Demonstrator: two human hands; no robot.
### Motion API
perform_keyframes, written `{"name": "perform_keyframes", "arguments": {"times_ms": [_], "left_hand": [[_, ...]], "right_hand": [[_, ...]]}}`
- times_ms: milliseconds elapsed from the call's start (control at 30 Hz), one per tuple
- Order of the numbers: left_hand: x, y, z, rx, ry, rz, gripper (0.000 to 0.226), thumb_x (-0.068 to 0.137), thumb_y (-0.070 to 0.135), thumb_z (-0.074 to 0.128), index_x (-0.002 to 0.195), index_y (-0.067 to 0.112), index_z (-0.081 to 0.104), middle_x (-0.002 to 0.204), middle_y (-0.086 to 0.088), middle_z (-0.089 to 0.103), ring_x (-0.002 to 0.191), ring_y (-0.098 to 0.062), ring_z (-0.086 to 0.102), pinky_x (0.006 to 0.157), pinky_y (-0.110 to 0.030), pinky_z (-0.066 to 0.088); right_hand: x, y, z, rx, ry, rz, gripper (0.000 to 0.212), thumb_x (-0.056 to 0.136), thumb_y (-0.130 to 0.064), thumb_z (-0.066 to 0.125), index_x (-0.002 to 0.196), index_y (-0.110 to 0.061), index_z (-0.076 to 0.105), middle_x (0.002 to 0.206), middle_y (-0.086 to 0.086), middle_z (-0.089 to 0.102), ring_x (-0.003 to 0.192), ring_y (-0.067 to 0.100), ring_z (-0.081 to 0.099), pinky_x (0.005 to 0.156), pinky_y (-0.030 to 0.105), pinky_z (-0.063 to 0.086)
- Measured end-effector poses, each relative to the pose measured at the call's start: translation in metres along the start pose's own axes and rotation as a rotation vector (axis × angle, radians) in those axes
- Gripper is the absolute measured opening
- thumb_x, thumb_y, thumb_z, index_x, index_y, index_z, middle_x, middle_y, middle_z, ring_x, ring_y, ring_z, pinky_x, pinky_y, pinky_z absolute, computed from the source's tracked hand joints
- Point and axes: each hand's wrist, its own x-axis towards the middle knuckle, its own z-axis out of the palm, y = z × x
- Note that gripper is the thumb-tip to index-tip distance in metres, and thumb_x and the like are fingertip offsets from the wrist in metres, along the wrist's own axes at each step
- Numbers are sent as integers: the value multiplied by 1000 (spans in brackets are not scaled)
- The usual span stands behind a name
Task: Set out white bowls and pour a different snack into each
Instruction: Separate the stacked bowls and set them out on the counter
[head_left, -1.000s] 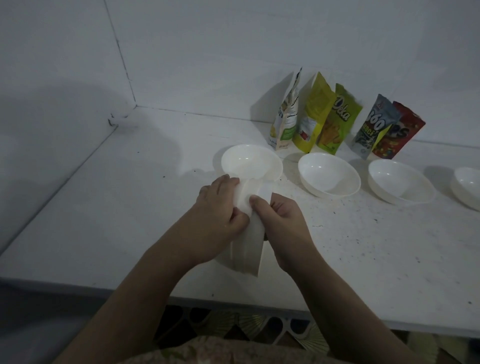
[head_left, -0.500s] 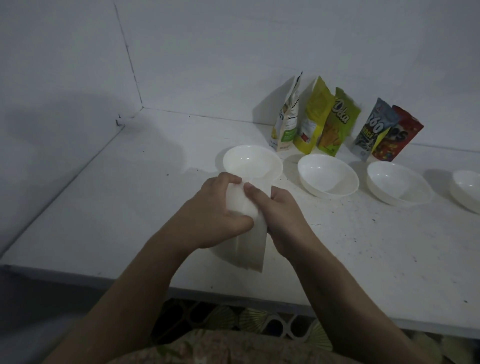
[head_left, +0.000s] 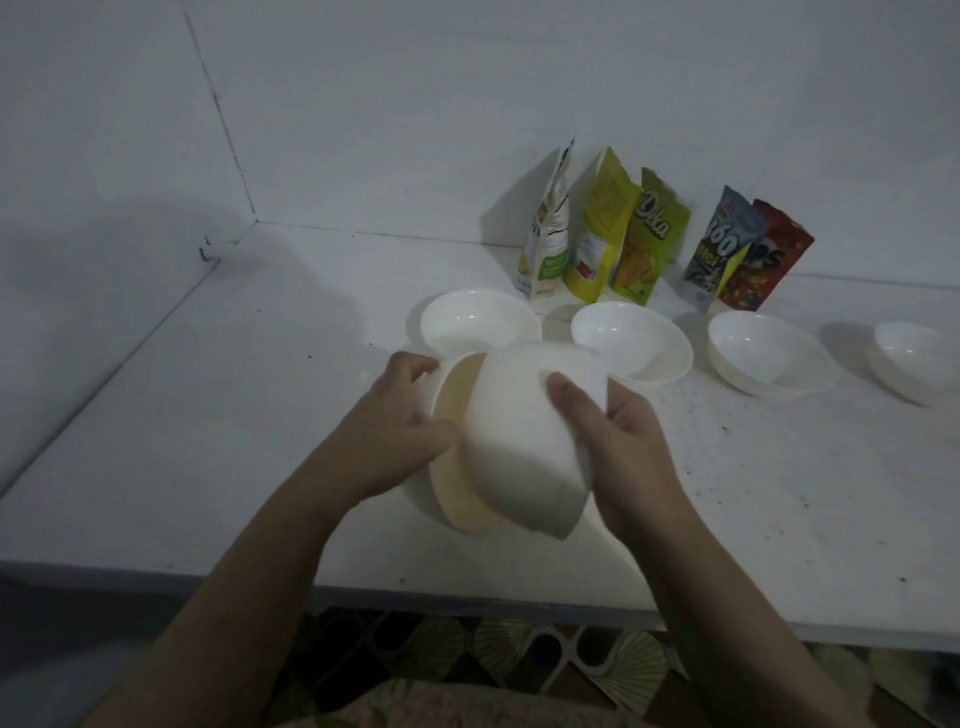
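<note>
Nearest the front edge of the worktop (head_left: 156, 467), both hands hold a pair of nested white bowls (head_left: 514, 447) tipped on their side, rims turned to the left and bases toward the right. The left hand (head_left: 395, 431) curls its fingers and thumb round the rim of the outer bowl, whose inside looks yellowish in this dim light. The right hand (head_left: 618, 441) wraps the back of the bowl seated inside it, thumb lying across its wall; each grip is closed on the pair, not spread. Whether more than two bowls are nested cannot be told.

Just beyond, four more white bowls stand upright and apart in a row running rightward: the first bowl (head_left: 480, 319), the second bowl (head_left: 631, 340), the third bowl (head_left: 771, 358) and the fourth bowl (head_left: 917, 358) at the frame's edge. All four look unfilled. Against the back wall lean the snack packets (head_left: 649, 244), five of them, standing close together.

By my reading, the setting-out step is in hand and no pouring has begun. The next move calls for drawing the two bowls apart along their shared axis, then placing each upright beside the row, with room for pouring.
</note>
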Motion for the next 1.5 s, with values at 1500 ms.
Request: {"name": "perform_keyframes", "arguments": {"times_ms": [1500], "left_hand": [[42,154,196,168,-109,656,99,69,41,74,148,38,15,157,23,0,144,-5,14,108,-24,27]], "right_hand": [[11,-34,-184,-163,310,-216,35,89,-48,48,110,-29,68,98,-10,75,92,7,71,74,23,58]]}}
